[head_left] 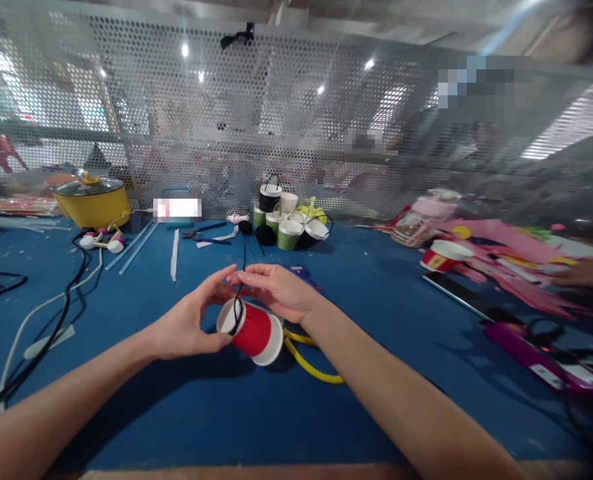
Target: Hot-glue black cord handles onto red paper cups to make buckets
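A red and white paper cup (254, 331) lies tilted between my hands, above the blue table. My left hand (196, 323) grips it at the left end, thumb at the rim and fingers curled behind. My right hand (276, 288) is closed at the top of the cup, its fingertips pinching a black cord (245, 257). That cord loops over the cup's left end and runs back to a dark ball (245, 227) on the table. Part of my right fingers' grip is hidden. Just right of the cup, a yellow cable (306, 367) passes under my right forearm.
Several small green, white and black cups (289, 235) stand at the back. Pliers (203, 231) lie left of them. A yellow pot (93, 202) stands far left. At right are a phone (461, 293), a purple device (531, 357) and another person's hand (583, 272). Perforated metal (186, 120) borders the back.
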`<state>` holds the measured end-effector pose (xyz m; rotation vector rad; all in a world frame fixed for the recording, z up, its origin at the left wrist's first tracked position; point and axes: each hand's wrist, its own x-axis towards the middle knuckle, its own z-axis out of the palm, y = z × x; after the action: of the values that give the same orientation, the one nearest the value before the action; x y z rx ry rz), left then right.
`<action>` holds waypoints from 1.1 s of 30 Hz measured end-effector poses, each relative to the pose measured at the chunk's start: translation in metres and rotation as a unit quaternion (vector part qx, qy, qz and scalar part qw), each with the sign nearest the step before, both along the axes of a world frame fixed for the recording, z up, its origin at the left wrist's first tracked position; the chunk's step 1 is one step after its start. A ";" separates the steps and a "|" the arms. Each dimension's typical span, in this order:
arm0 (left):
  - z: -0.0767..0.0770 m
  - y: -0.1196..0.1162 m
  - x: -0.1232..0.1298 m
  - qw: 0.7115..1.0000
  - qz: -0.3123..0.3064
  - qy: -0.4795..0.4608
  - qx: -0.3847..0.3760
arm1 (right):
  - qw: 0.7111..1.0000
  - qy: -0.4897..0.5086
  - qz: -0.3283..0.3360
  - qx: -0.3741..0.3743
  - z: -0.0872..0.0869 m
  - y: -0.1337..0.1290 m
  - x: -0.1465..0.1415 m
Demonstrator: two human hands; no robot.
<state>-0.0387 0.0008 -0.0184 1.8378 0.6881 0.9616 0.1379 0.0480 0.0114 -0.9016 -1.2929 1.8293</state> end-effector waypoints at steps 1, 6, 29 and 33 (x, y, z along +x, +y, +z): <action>-0.001 0.000 0.000 1.000 -0.001 -0.005 -0.006 | 1.000 0.003 -0.001 0.001 0.001 -0.001 0.001; -0.001 0.003 0.000 0.998 0.008 -0.035 -0.048 | 0.997 0.009 -0.029 0.069 0.009 -0.007 0.009; 0.003 -0.003 0.003 0.994 -0.049 -0.065 -0.066 | 0.955 -0.210 -0.048 0.204 -0.002 -0.007 0.008; 0.005 -0.004 0.002 0.997 -0.049 -0.036 -0.047 | 0.947 -0.239 -0.027 0.214 -0.004 -0.009 0.006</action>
<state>-0.0366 -0.0030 -0.0134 1.7306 0.5848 0.9126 0.1444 0.0394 0.0070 -1.1539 -1.8509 1.2422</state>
